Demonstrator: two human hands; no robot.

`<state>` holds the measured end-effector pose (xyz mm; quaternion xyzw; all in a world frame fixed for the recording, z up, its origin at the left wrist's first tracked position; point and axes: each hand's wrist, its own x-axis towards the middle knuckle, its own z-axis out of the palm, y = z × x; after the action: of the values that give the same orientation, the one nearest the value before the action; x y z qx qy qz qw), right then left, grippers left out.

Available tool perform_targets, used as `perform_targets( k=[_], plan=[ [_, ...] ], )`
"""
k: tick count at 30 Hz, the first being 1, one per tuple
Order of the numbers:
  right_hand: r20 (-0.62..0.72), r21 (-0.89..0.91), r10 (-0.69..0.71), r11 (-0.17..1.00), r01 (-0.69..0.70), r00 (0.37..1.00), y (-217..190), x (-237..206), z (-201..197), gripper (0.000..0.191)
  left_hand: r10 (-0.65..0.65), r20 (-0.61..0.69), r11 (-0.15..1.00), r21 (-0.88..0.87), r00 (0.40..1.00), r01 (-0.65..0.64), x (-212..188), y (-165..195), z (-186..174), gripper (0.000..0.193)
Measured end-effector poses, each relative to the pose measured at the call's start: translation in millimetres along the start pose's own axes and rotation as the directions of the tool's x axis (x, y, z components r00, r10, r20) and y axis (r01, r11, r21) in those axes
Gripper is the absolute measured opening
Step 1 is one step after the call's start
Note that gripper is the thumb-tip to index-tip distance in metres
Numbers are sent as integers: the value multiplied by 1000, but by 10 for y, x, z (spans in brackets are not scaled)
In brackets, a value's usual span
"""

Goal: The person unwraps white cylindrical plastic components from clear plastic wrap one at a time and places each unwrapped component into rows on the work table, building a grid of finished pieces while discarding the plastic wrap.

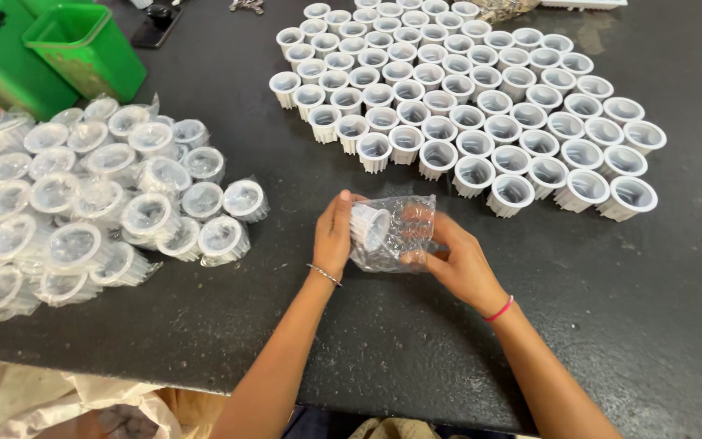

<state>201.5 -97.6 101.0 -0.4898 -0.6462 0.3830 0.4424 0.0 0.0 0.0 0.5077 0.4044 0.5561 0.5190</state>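
Observation:
My left hand holds a white ribbed cup-shaped housing lying on its side, its open mouth turned right. My right hand grips a clear plastic bag whose open end surrounds the housing. Both hands hover just above the dark table near its front middle. A thin bangle is on my left wrist and a pink band on my right wrist.
Several bare white housings stand mouth-up in a tight cluster at the back right. A heap of bagged housings lies at the left. Green plastic bins stand at the far left corner. The table's front edge runs below my forearms.

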Motion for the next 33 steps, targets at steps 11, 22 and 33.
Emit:
perform_targets(
  k=[11,22,33],
  plan=[
    [-226,-315,-128,948,52,966,270,-4,57,30,22,-20,980,197,1000,-17,-190,198,232,36],
    [-331,95,269,963,-252,905,352,96,-51,19,362,-312,931,159,878,-328,125,244,-290,41],
    [-286,333,349,909,-249,892,505,129,-86,20,383,-193,849,459,903,-262,-54,715,-117,35]
  ],
)
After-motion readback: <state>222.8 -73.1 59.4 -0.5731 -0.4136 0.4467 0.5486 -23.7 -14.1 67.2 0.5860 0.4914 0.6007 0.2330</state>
